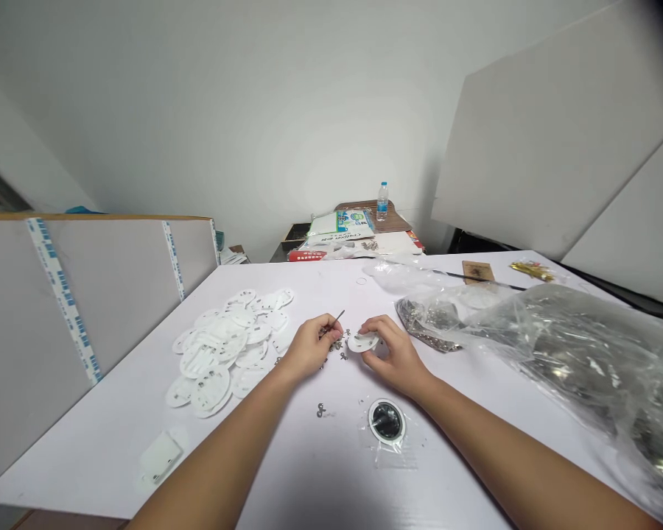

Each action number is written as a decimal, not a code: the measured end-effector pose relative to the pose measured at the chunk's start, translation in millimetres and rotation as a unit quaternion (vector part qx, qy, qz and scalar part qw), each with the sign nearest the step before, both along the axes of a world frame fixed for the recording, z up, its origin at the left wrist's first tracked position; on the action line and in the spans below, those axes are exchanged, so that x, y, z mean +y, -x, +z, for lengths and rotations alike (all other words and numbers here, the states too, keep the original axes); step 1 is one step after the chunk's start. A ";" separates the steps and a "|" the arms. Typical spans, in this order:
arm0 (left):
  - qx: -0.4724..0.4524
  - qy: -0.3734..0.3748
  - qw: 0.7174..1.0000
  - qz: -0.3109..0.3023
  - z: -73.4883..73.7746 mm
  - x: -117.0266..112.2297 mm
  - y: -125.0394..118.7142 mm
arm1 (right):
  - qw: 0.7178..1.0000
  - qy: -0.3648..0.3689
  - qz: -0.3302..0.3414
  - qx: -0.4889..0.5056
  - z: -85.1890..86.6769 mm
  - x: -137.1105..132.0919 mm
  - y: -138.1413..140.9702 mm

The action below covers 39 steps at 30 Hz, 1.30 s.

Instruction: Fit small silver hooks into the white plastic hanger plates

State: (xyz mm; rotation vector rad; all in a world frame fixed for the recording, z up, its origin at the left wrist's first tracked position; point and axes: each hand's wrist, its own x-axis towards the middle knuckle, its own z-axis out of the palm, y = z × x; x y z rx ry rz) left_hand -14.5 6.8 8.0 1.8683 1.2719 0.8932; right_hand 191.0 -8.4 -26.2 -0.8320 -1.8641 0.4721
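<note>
My left hand [309, 346] is closed in a pinch on a thin metal tool [338, 318] that sticks up and to the right. My right hand [391, 352] holds a small white round plastic disc [362, 341] between thumb and fingers, just right of the left hand. Several tiny metal parts [339, 347] lie on the white table [287, 471] between and below the two hands. One stray metal part [321, 411] lies nearer to me.
A pile of white discs [226, 346] lies left of my hands. A round black-centred ring [387, 421] lies on clear film in front. Large plastic bags of metal parts [563, 346] fill the right side. A white rectangular piece [160, 456] sits front left. Boards lean at left.
</note>
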 end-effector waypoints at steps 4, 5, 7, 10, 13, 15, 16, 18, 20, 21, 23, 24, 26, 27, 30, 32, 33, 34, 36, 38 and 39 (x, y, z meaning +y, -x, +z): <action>0.019 -0.024 0.999 0.020 -9.3 2.7 -2.5 | 1.000 0.006 0.011 -0.003 -1.6 0.1 1.3; 0.024 -0.027 0.999 0.023 -10.8 3.5 -3.0 | 1.000 0.007 0.015 -0.005 -1.8 -0.2 1.6; 0.036 -0.030 0.999 0.023 -12.7 4.5 -3.8 | 1.000 0.009 0.021 -0.007 -2.1 -0.7 2.3; 0.066 -0.045 0.996 0.026 -13.6 4.8 -4.2 | 1.000 0.009 0.024 -0.010 -2.4 -0.9 2.6; 0.096 -0.060 0.993 0.042 -12.3 4.4 -2.5 | 1.000 0.011 0.018 -0.012 -2.4 -0.7 2.0; 0.095 -0.052 0.993 0.050 -10.8 3.9 -1.0 | 1.000 0.014 0.016 -0.011 -2.2 -0.8 1.4; 0.087 -0.045 0.994 0.052 -10.0 3.5 -0.3 | 1.000 0.015 0.017 -0.011 -2.1 -0.9 1.2; 0.072 -0.036 0.995 0.054 -8.2 2.9 0.5 | 1.000 0.016 0.015 -0.012 -1.7 -1.2 1.0; 0.065 -0.033 0.996 0.059 -6.6 2.2 0.7 | 1.000 0.014 0.012 -0.013 -1.5 -1.5 0.9; 0.062 -0.031 0.996 0.062 -5.8 1.9 0.7 | 1.000 0.014 0.011 -0.014 -1.5 -1.6 0.9; 0.061 -0.028 0.995 0.069 -4.6 1.2 0.6 | 1.000 0.014 0.010 -0.015 -1.7 -1.6 0.9; 0.061 -0.028 0.995 0.070 -4.2 0.9 0.6 | 1.000 0.014 0.010 -0.016 -1.9 -1.5 1.0; 0.058 -0.024 0.996 0.068 -4.2 0.6 0.7 | 1.000 0.015 0.009 -0.016 -2.2 -1.2 1.0; 0.053 -0.018 0.996 0.066 -4.7 0.6 0.7 | 1.000 0.015 0.009 -0.016 -2.2 -1.1 1.0; 0.013 0.012 0.998 0.061 -7.0 1.4 0.3 | 1.000 0.014 0.010 -0.015 -2.0 -1.0 1.2; -0.022 0.035 0.998 0.049 -8.5 2.4 -0.7 | 1.000 0.013 0.013 -0.013 -1.5 -1.2 1.3; -0.044 0.046 0.997 0.041 -8.9 2.9 -1.4 | 1.000 0.013 0.013 -0.013 -1.2 -1.3 1.3; -0.066 0.057 0.996 0.033 -8.9 3.2 -2.3 | 1.000 0.012 0.014 -0.012 -0.9 -1.5 1.3; -0.105 0.071 0.992 0.020 -7.9 3.2 -4.1 | 1.000 0.011 0.013 -0.012 -0.4 -1.8 1.3; -0.128 0.081 0.988 0.013 -5.8 2.3 -5.5 | 1.000 0.011 0.013 -0.012 -0.1 -1.9 1.1; -0.133 0.085 0.987 0.012 -4.6 1.6 -5.9 | 1.000 0.010 0.013 -0.012 0.0 -1.8 1.0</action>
